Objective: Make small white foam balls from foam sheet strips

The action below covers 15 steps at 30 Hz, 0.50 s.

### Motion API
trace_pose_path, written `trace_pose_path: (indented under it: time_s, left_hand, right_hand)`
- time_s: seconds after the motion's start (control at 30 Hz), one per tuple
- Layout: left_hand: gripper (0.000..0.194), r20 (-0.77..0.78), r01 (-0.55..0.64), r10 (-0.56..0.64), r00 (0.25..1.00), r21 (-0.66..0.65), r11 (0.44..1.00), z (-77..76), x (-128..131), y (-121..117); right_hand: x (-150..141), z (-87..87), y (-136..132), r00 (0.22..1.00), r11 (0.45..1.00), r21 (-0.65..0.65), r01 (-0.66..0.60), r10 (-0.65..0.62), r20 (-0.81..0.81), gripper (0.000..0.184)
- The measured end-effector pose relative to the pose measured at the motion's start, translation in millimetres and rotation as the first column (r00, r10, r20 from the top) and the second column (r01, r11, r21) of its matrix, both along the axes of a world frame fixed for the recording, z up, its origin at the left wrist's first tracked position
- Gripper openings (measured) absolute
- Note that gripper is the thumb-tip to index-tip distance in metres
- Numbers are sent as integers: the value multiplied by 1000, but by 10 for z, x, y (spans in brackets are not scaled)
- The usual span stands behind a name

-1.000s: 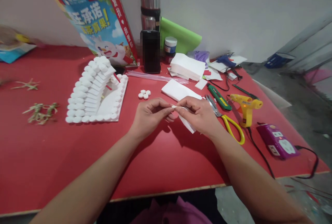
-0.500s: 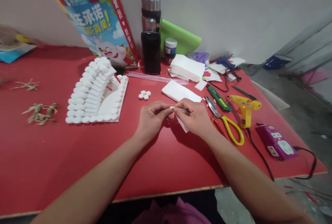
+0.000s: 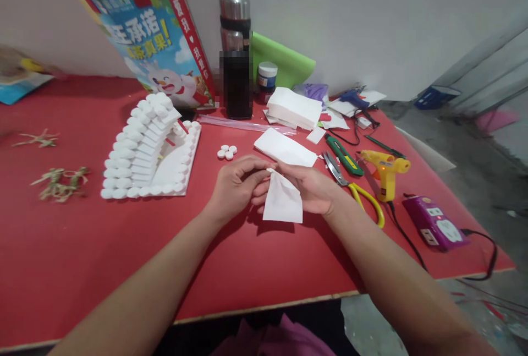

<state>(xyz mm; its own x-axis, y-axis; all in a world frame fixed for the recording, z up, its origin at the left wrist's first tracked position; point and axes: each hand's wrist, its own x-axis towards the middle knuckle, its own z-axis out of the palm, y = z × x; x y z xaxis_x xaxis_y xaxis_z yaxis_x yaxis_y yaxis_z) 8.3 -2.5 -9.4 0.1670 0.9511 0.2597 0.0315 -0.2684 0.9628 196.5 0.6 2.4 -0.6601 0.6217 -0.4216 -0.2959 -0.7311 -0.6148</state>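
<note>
Both my hands meet over the middle of the red table (image 3: 103,251). My left hand (image 3: 237,185) pinches the top corner of a white foam sheet piece (image 3: 282,202). My right hand (image 3: 311,188) lies under and behind that piece, fingers curled on it, so the sheet faces me. Just beyond my hands lies a larger white foam sheet (image 3: 284,148). A few small white foam discs (image 3: 227,151) sit left of it. The white foam model (image 3: 150,147), edged with rows of discs, stands to the left.
Yellow-handled scissors (image 3: 358,193), a green utility knife (image 3: 345,155), a yellow glue gun (image 3: 385,171) and a purple power strip (image 3: 433,223) lie to the right. A foam stack (image 3: 293,107), bottles, a green roll and a printed board stand at the back. Dried sprigs (image 3: 60,184) lie far left.
The white foam piece has turned from edge-on between my fingers to flat, facing me. My hands stayed together and the view shifted slightly.
</note>
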Motion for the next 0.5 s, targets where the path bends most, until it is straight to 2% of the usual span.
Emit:
trace_pose_path:
  time_s: [0.13, 0.27, 0.4, 0.5]
  left_hand:
    - [6, 21, -17, 18, 1000, -43, 999, -11, 8, -6]
    - [7, 66, -33, 41, 997, -109, 993, -4, 16, -18]
    - [13, 139, 37, -7, 990, -215, 976, 24, 31, -32]
    - [17, 138, 19, 18, 990, -265, 964, 36, 31, -35]
  right_hand:
    - [-48, -18, -40, 997, 998, -29, 50, -51, -53, 43]
    - [8, 10, -57, 994, 993, 94, 70, -62, -85, 20]
    - [22, -8, -69, 990, 962, 250, 112, -129, 54, 23]
    - [-15, -54, -69, 940, 891, 433, 138, -255, 226, 32]
